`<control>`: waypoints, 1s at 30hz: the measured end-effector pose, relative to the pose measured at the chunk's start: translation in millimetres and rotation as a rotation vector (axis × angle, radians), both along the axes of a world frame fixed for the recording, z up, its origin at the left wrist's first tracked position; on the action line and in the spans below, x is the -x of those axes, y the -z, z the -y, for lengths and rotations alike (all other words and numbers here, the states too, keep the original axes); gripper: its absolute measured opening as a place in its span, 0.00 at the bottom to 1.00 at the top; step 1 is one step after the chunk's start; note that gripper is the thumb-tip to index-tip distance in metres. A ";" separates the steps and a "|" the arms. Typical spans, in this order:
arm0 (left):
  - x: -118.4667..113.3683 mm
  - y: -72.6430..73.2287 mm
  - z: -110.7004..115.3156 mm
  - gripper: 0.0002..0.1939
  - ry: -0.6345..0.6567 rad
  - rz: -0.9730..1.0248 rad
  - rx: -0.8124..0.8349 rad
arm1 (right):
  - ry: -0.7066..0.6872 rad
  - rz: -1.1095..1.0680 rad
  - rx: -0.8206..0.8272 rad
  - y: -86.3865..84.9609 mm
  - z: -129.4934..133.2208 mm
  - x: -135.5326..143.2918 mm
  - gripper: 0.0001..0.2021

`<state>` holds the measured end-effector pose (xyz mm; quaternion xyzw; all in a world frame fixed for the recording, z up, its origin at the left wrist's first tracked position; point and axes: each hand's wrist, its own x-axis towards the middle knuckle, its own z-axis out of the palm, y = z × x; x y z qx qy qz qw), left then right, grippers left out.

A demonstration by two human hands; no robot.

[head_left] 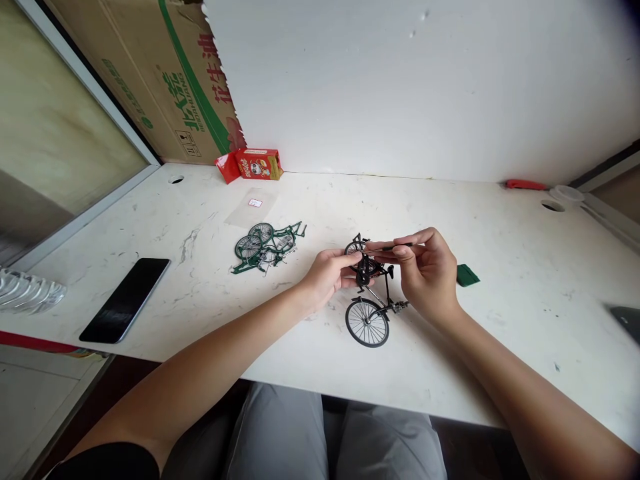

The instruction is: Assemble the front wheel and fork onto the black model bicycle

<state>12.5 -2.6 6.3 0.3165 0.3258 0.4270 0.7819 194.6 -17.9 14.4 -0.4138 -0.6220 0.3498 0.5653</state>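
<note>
A black model bicycle (367,322) is held over the white table, its front wheel toward me and its rear wheel away. My left hand (325,277) is closed around the rear part of the bicycle, with the thumb on top and fingers beneath. Between the thumb and fingers of my right hand (430,270) is a thin screwdriver (387,249) with a dark handle. Its slim shaft points left, to the bicycle near the rear wheel; whether the tip touches a screw is too small to tell. Green model bicycle parts (265,247) lie left of my left hand.
A phone (125,300) and clear plastic cups (30,291) are at the left. Behind the green parts are a clear bag (253,207) and a red box (257,165). A green piece (467,275) lies right of my right hand. A red object (525,185) lies at the back right.
</note>
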 end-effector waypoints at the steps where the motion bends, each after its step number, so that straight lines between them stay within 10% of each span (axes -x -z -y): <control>1: 0.0 0.3 -0.3 0.12 -0.001 -0.001 0.003 | 0.000 0.003 -0.002 0.0 0.0 0.1 0.14; 30: -0.6 3.5 0.1 0.11 0.004 -0.057 -0.024 | 0.031 0.006 -0.051 -2.3 -2.0 0.1 0.13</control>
